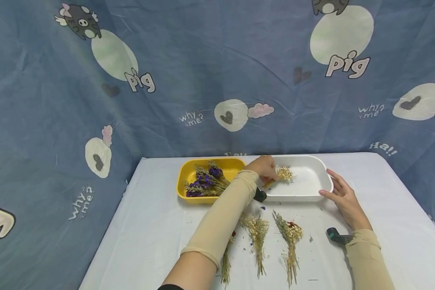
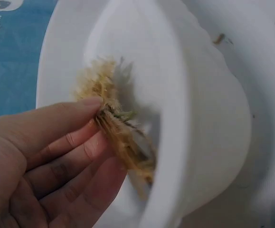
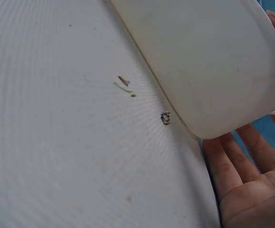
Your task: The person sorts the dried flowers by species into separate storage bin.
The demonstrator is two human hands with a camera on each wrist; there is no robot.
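Note:
My left hand pinches a small bunch of dried pale yellow flowers by its stems, between thumb and fingertips. The bunch lies over the inside of a white tray, flower heads pointing right. In the left wrist view its stems slant down toward the tray's wall. My right hand grips the tray's right end, thumb at the near corner and fingers along the outer side. In the right wrist view, the fingers pass behind the tray's end, partly hidden by it.
A yellow tray with purple dried flowers stands at left. In front, dried bunches lie on the white tablecloth: a pale one, one with red bits, another partly behind my left forearm. A blue printed curtain hangs behind.

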